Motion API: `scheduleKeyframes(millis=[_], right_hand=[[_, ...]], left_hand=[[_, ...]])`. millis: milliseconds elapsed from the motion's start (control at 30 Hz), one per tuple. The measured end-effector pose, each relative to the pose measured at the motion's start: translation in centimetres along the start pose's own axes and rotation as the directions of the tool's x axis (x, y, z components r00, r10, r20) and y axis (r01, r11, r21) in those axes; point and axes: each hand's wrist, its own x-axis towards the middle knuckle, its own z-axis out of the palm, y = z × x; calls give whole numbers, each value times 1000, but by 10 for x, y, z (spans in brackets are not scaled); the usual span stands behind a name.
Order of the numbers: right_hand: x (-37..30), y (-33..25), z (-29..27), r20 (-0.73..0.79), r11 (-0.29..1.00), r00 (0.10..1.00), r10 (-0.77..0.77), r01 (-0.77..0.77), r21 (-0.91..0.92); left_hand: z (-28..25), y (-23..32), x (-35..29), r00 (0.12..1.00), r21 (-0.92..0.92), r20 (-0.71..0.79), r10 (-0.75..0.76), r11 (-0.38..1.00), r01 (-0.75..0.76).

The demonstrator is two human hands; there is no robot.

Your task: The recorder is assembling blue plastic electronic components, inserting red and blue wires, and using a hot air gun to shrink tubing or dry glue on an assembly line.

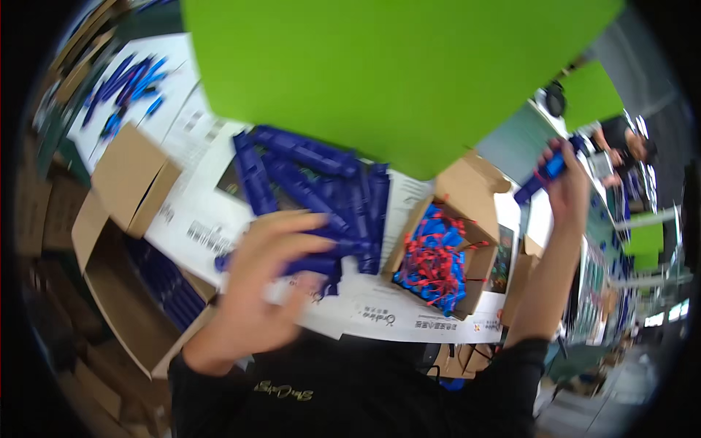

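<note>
My left hand (261, 288) is slightly blurred, with fingers spread and nothing gripped, over the near left side of a heap of dark blue plastic housings (310, 186). Out to the right, my raised right hand (568, 182) closes around a long dark blue plastic housing (529, 191). A bright blue piece with a bit of red shows against that housing; the fingers cover part of it. Between the hands stands an open cardboard box (478, 285) filled with bright blue pieces with red wires (436, 259).
A large green panel (394, 73) rises behind the heap. At left, an open carton (120, 306) holds dark blue housings (166, 281). More blue parts (128, 87) lie far left on white sheets. Another person (629, 146) is at the far right.
</note>
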Motion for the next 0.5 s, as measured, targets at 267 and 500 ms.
scheduleKeyframes(millis=[267, 500], right_hand=[[37, 37, 36, 95, 971, 972, 217, -205, -125], [-7, 32, 51, 251, 951, 921, 299, -309, 1]], left_hand=[[-29, -24, -35, 912, -137, -213, -350, 935, 327], [-11, -12, 6, 977, -246, 61, -202, 946, 211]])
